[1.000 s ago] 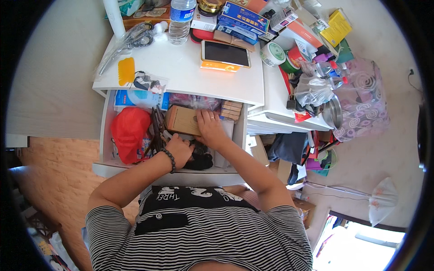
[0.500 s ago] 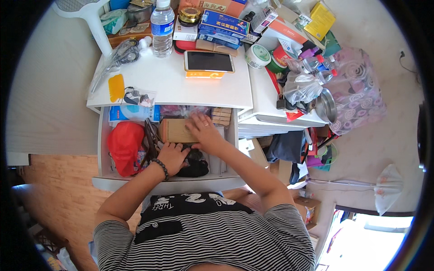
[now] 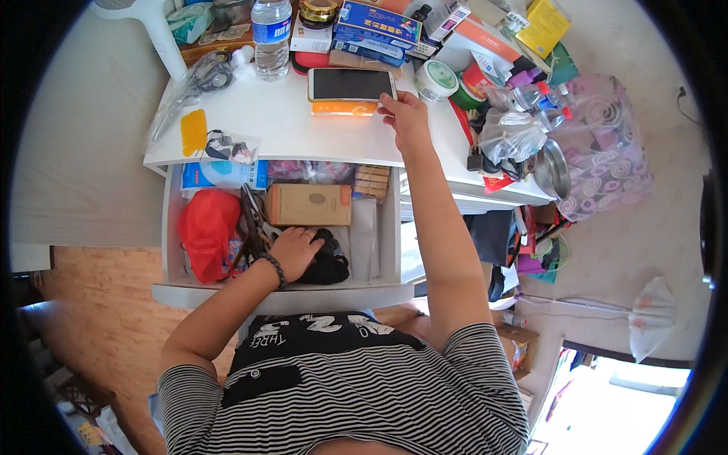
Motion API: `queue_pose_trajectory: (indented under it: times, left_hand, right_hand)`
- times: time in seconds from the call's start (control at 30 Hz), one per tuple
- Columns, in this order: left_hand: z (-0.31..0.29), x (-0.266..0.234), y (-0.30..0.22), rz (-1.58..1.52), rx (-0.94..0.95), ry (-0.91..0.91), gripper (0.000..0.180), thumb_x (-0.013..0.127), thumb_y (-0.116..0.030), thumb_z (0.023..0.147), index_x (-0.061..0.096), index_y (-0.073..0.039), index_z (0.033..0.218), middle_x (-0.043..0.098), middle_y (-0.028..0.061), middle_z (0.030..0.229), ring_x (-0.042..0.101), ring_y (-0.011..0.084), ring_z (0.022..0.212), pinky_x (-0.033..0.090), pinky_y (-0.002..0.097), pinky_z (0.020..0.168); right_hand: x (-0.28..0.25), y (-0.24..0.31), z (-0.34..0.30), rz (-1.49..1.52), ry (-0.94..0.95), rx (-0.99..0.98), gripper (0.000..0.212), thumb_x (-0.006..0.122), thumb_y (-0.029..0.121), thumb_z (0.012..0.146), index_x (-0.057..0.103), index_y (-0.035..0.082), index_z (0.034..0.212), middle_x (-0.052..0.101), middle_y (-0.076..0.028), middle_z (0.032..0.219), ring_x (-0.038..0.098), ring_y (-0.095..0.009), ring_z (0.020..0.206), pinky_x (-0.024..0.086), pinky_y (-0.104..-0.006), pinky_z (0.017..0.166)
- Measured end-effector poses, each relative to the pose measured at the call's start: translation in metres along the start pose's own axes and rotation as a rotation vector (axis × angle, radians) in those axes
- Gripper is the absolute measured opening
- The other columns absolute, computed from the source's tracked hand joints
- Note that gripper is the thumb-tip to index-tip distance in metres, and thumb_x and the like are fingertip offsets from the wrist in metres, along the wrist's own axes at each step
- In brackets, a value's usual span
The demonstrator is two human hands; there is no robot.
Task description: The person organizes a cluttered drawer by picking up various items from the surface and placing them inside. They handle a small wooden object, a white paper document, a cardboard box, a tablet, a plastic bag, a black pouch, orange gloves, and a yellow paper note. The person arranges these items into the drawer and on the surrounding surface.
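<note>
My right hand (image 3: pixel 407 121) is at the right end of a white-edged smartphone (image 3: pixel 351 85), its fingers curled over the phone's corner and its thumb lower down. The phone lies face up with a dark screen on an orange box (image 3: pixel 343 109) on the white desktop. My left hand (image 3: pixel 296 254), with a dark bead bracelet, rests in the pulled-out drawer (image 3: pixel 284 296). Its fingers lie loosely apart over a black cloth-like item (image 3: pixel 330 265). Just behind it sits a brown cardboard box (image 3: pixel 309 205) with an orange end. A red bundle (image 3: pixel 205 235) fills the drawer's left side.
A water bottle (image 3: pixel 271 42), a blue box (image 3: pixel 377 26) and a round white-green tub (image 3: pixel 436 80) stand at the back. A yellow flat piece (image 3: pixel 194 131) lies on the desktop's left. Plastic bags (image 3: pixel 512 136) and a metal bowl (image 3: pixel 552 168) crowd the right.
My right hand has left the cardboard box in the drawer and reached up to the phone. My left hand has shifted slightly right, onto the black item. The view has tilted a little.
</note>
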State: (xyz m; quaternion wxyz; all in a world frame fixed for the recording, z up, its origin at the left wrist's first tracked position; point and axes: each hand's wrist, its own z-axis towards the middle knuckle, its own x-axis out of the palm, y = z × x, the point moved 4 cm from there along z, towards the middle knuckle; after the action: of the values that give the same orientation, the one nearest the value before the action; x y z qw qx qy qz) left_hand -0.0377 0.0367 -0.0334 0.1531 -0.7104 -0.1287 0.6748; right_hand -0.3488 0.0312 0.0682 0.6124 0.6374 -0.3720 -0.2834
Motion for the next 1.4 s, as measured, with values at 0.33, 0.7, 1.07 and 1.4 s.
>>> queue_pose_trajectory:
  times: [0.33,0.7,1.07,1.4]
  left_hand:
    - [0.057,0.03,-0.054,-0.17,0.137,0.212,0.054,0.061,-0.032,0.086,0.051,-0.003,0.13,0.043,0.0192,0.14,0.036,0.0341,0.132,0.031,0.0464,0.108]
    - [0.043,0.038,-0.049,0.056,0.155,0.519,0.041,0.057,-0.041,0.086,0.07,-0.01,0.11,0.044,0.0147,0.142,0.023,0.0334,0.14,0.012,0.0566,0.112]
    - [0.037,-0.003,-0.047,-0.09,0.009,0.438,0.031,0.06,-0.026,0.084,0.068,-0.008,0.108,0.055,0.0149,0.128,0.044,0.0318,0.125,0.032,0.0477,0.103]
    - [0.041,0.03,-0.052,-0.098,0.162,0.323,0.04,0.059,-0.032,0.088,0.061,-0.008,0.119,0.051,0.0141,0.134,0.043,0.0364,0.124,0.034,0.0462,0.103]
  right_hand:
    - [-0.07,0.076,-0.097,-0.151,0.197,-0.222,0.029,0.062,0.002,0.085,0.062,-0.001,0.114,0.062,-0.002,0.08,0.053,-0.009,0.059,0.044,-0.0235,0.056]
    - [-0.091,-0.082,-0.149,-0.729,0.319,0.066,0.022,0.064,0.006,0.08,0.064,0.005,0.102,0.062,-0.014,0.073,0.059,-0.024,0.067,0.047,-0.0343,0.065]
    - [-0.058,-0.071,-0.164,-1.358,0.532,-0.043,0.028,0.062,0.008,0.081,0.063,0.01,0.109,0.064,-0.017,0.088,0.065,-0.031,0.089,0.051,-0.0438,0.072]
    - [0.008,0.017,-0.128,-1.113,0.24,-0.75,0.047,0.067,0.004,0.075,0.053,0.005,0.12,0.051,-0.017,0.114,0.059,-0.034,0.097,0.052,-0.0423,0.075]
